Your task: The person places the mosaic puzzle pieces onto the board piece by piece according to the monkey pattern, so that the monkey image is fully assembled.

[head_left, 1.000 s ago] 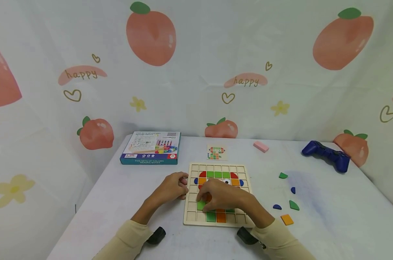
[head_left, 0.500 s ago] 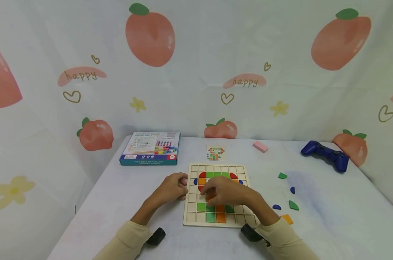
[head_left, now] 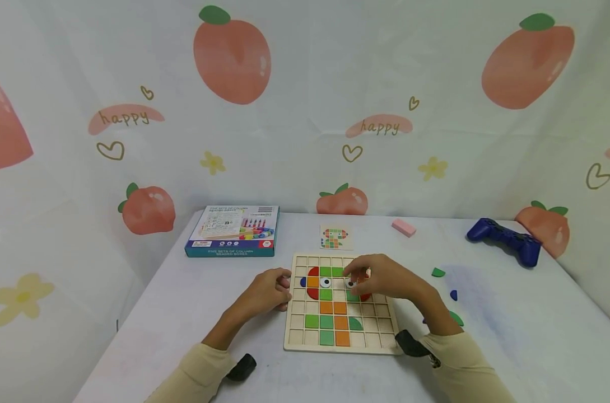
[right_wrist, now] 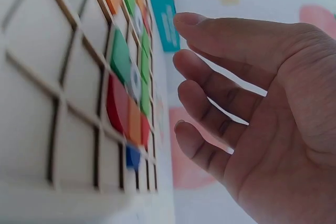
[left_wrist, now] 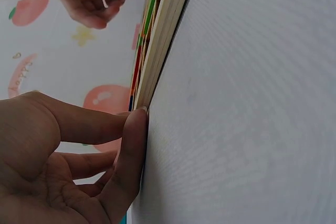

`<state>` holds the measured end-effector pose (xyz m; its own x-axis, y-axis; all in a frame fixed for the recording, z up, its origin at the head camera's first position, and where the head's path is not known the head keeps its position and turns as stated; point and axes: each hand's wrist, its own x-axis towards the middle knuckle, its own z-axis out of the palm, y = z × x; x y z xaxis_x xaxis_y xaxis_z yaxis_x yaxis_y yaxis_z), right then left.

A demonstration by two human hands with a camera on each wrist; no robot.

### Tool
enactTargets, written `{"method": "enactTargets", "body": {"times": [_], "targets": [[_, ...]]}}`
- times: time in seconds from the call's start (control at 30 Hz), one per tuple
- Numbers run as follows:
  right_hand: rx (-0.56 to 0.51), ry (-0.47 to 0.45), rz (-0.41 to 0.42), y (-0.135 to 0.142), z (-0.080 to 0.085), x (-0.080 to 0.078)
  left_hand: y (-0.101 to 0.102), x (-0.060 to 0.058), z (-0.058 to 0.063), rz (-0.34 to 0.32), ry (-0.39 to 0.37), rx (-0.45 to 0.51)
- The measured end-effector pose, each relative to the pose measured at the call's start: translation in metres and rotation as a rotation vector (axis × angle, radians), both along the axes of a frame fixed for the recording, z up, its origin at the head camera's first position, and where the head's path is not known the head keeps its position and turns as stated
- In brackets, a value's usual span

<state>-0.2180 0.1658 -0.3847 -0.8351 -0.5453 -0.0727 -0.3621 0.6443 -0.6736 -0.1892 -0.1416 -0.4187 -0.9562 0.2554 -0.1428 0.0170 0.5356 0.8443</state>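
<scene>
A wooden grid board lies on the table, carrying red, green, orange and blue pieces and two eye discs. At its left edge, my left hand pinches the rim; the left wrist view shows thumb and index fingertip together at the board's side. My right hand hovers over the board's upper right with nothing in it, covering some pieces there. In the right wrist view its fingers are loosely bent and apart from the red quarter piece.
Behind the board lies a pattern card. A boxed toy set sits back left, a pink block and a blue game controller back right. Loose green and blue pieces lie right of the board, some partly behind the right arm.
My right hand has lifted from the board's lower left and moved up and right, uncovering the left eye disc and the orange and green squares. The left hand stays at the edge.
</scene>
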Motion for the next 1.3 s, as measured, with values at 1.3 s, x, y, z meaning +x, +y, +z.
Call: {"method": "enactTargets", "body": {"times": [1.3], "targets": [[0.103,-0.046,-0.356,0.16,-0.007,-0.006,0.0,-0.002,-0.006,0.004,-0.006,-0.012]]}}
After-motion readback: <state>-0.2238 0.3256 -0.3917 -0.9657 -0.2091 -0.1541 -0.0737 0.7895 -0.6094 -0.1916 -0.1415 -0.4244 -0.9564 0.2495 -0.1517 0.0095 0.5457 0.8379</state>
